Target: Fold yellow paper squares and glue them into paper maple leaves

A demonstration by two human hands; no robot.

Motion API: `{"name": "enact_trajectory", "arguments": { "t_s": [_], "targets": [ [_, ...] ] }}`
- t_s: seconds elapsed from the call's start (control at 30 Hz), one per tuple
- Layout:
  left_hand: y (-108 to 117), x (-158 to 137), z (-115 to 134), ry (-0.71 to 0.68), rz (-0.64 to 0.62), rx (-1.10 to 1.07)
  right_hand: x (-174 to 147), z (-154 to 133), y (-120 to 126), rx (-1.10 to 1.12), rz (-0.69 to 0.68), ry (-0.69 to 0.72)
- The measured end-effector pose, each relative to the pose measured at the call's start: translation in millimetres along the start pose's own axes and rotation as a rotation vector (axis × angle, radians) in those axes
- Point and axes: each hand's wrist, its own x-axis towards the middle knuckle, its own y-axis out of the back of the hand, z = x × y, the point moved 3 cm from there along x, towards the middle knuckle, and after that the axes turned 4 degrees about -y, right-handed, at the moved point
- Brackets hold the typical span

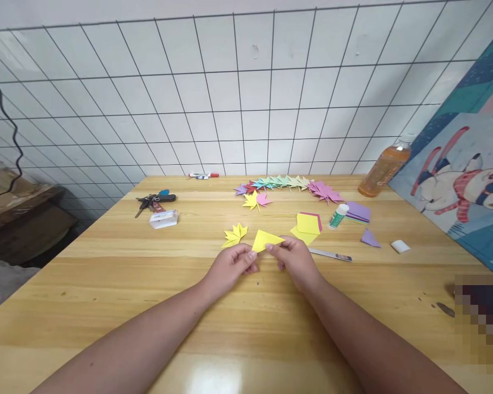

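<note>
Between my two hands is a piece of yellow paper (pixel 265 239) folded into a triangle. My left hand (pixel 232 265) pinches its left corner with thumb and fingers. On the other side, my right hand (pixel 296 260) grips the lower right edge, thumb on top. Just beyond my left hand lies a yellow folded paper leaf (pixel 235 235) with several points. A stack of yellow square paper (pixel 308 224) is past my right hand, and a slim metal blade or ruler (pixel 331 254) lies beside that hand.
Folded paper leaves in several colours (pixel 285 183) line the table's back. To the right are a glue stick (pixel 338 216), purple paper squares (pixel 358 211), a white eraser-like block (pixel 400 246) and a tilted bottle (pixel 386 167). Keys (pixel 154 202), a small box (pixel 163 219) and a marker (pixel 204 175) sit left.
</note>
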Motion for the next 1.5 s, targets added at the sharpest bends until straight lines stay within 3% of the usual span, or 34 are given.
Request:
{"name": "enact_trajectory", "arguments": {
  "t_s": [0.27,0.5,0.67,0.77,0.87,1.0,1.23,1.5],
  "targets": [
    [2,1,2,0.047,0.025,0.018,0,1,-1,0.019,-0.012,0.001],
    [1,1,-5,0.173,-0.016,-0.402,1,1,0,-0.014,-0.075,0.051],
    [1,2,-8,0.145,0.004,-0.492,2,6,-4,-0.132,-0.114,0.081],
    [2,3,-8,0.149,0.05,-0.512,-1,2,-4,-0.21,-0.062,0.162],
    [3,4,-9,0.146,0.084,-0.522,-7,-8,-3,-0.303,0.006,0.342],
    [2,5,-11,0.149,0.083,-0.54,-13,-13,-5,-0.397,-0.035,0.492],
    [2,5,-15,0.141,0.111,-0.459,-11,-9,-5,-0.374,-0.081,0.494],
    [3,4,-11,0.14,0.019,-0.437,-8,-3,-5,-0.474,-0.139,0.467]
  ]
}}
